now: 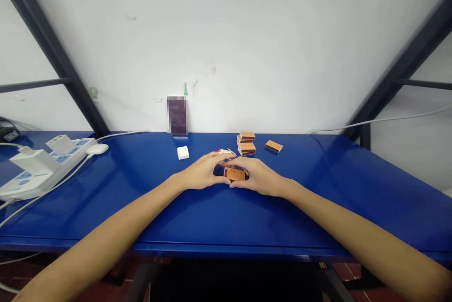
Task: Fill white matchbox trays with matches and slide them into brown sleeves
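A matchbox (236, 174) with an orange-brown top is held between my two hands, low over the blue table. Its left end shows red match heads, so the tray looks partly open. My right hand (263, 176) grips the box with thumb and fingers at its right side. My left hand (203, 171) curls around the left end, its thumb at the near edge; the far fingertips are partly hidden. Just beyond my left fingers lie loose matches (226, 151) with red heads. Behind my right hand stands a stack of several matchboxes (246, 144).
Another matchbox (274, 146) lies right of the stack. A small white block (182, 153) sits to the left, and a pixelated dark purple thing (178, 116) leans on the wall. White power strips (28, 189) with chargers and cables occupy the table's (226, 226) left end.
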`<state>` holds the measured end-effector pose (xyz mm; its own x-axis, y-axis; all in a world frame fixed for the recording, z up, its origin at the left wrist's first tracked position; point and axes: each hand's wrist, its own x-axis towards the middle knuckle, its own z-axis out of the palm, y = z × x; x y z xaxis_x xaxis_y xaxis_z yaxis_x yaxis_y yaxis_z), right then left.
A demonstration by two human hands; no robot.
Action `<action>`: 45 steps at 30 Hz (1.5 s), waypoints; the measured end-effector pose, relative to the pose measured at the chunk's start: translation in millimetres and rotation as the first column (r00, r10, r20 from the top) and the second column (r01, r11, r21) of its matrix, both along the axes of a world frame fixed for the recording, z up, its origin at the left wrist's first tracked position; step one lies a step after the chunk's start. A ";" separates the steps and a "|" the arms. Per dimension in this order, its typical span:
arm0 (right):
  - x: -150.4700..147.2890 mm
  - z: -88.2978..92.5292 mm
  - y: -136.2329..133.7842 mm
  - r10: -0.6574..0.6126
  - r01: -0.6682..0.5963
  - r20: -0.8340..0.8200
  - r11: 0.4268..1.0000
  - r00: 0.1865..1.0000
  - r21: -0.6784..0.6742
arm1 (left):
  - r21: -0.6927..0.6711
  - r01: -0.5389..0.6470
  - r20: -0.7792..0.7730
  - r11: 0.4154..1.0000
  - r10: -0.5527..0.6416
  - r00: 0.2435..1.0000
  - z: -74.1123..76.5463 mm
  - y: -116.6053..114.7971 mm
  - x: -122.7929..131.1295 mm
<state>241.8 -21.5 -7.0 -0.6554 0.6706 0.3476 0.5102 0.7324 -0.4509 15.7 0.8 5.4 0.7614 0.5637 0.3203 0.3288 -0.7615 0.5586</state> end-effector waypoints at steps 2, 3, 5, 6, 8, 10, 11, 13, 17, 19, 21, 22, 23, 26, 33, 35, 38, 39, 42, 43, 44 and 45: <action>1.1 3.7 -2.8 0.023 -0.023 0.070 1.000 0.997 0.000 | -0.098 0.101 -0.052 0.990 -0.106 0.993 3.2 1.5 -5.2; 1.2 6.2 -4.8 0.035 -0.035 0.116 0.999 0.993 0.003 | -0.136 0.126 -0.063 0.983 -0.135 0.989 3.9 2.6 -7.9; 0.3 11.5 -9.3 0.045 -0.047 0.207 0.999 0.977 0.003 | -0.143 0.119 -0.047 0.983 -0.127 0.991 3.8 4.9 -12.1; -0.6 13.8 -11.4 0.041 -0.044 0.237 0.999 0.971 0.010 | -0.125 0.108 -0.047 0.986 -0.114 0.992 3.1 6.1 -13.3; -2.2 17.1 -14.0 0.041 -0.050 0.263 0.998 0.964 0.029 | -0.009 0.053 -0.065 0.999 -0.054 0.996 1.7 9.0 -15.2; -2.1 19.2 -14.2 0.033 -0.051 0.247 0.996 0.968 0.067 | 0.208 -0.026 -0.105 0.978 0.049 0.993 2.5 13.8 -18.8; -0.9 20.2 -13.6 0.018 -0.039 0.221 0.995 0.975 0.093 | 0.342 -0.064 -0.127 0.938 0.113 0.985 4.2 17.4 -22.3; 3.6 23.1 -11.6 -0.031 0.011 0.136 0.989 0.990 0.147 | 0.536 -0.135 -0.147 0.833 0.250 0.957 10.5 26.2 -33.2; 20.7 33.2 -4.9 -0.169 0.191 -0.103 0.947 0.980 0.258 | 0.660 -0.279 -0.166 0.698 0.498 0.851 24.2 45.0 -63.2; 32.5 37.4 1.8 -0.252 0.306 -0.199 0.897 0.947 0.320 | 0.642 -0.299 -0.229 0.706 0.548 0.805 25.1 52.4 -74.8; 45.7 38.3 11.7 -0.327 0.423 -0.304 0.837 0.895 0.347 | 0.613 -0.339 -0.270 0.713 0.593 0.759 21.1 58.1 -80.7; 52.3 37.1 17.6 -0.378 0.487 -0.339 0.802 0.862 0.344 | 0.597 -0.346 -0.297 0.723 0.601 0.742 17.9 60.5 -81.6; 58.6 35.0 23.6 -0.424 0.548 -0.374 0.763 0.825 0.343 | 0.583 -0.352 -0.319 0.732 0.605 0.730 14.6 62.3 -81.3; 72.1 25.3 38.0 -0.514 0.653 -0.441 0.712 0.736 0.258 | 0.555 -0.334 -0.347 0.762 0.577 0.739 6.7 64.2 -75.2; 55.9 8.8 40.4 -0.413 0.493 -0.299 0.824 0.860 0.278 | 0.525 -0.182 -0.337 0.831 0.399 0.853 5.9 42.8 -43.7; 47.7 5.0 41.7 -0.359 0.421 -0.233 0.842 0.904 0.338 | 0.545 -0.121 -0.343 0.829 0.353 0.870 5.0 35.8 -32.5; 41.5 -1.3 46.7 -0.327 0.327 -0.064 0.875 0.943 0.358 | 0.579 -0.040 -0.394 0.815 0.322 0.861 1.5 28.8 -18.8; 41.1 -3.3 48.4 -0.326 0.315 -0.029 0.880 0.945 0.355 | 0.578 -0.027 -0.396 0.816 0.309 0.865 0.2 26.9 -15.8; 42.8 -9.0 52.3 -0.355 0.333 -0.006 0.873 0.935 0.356 | 0.532 -0.027 -0.333 0.846 0.238 0.912 -1.8 21.2 -12.8; 43.8 -10.7 53.2 -0.370 0.348 -0.007 0.868 0.929 0.354 | 0.506 -0.025 -0.306 0.862 0.207 0.929 -1.6 19.3 -13.6; 44.8 -12.3 53.8 -0.382 0.361 -0.011 0.864 0.924 0.350 | 0.480 -0.020 -0.287 0.877 0.178 0.941 -0.9 17.5 -15.0; 45.7 -13.4 54.0 -0.393 0.375 -0.018 0.862 0.919 0.341 | 0.453 -0.016 -0.274 0.892 0.156 0.949 0.1 16.0 -16.8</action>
<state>287.5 32.5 -20.4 -0.3922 0.7241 0.5673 0.7975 0.5750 -0.1827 -1.1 16.8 5.4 0.8146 0.4848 0.3184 0.4996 -0.8653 0.0394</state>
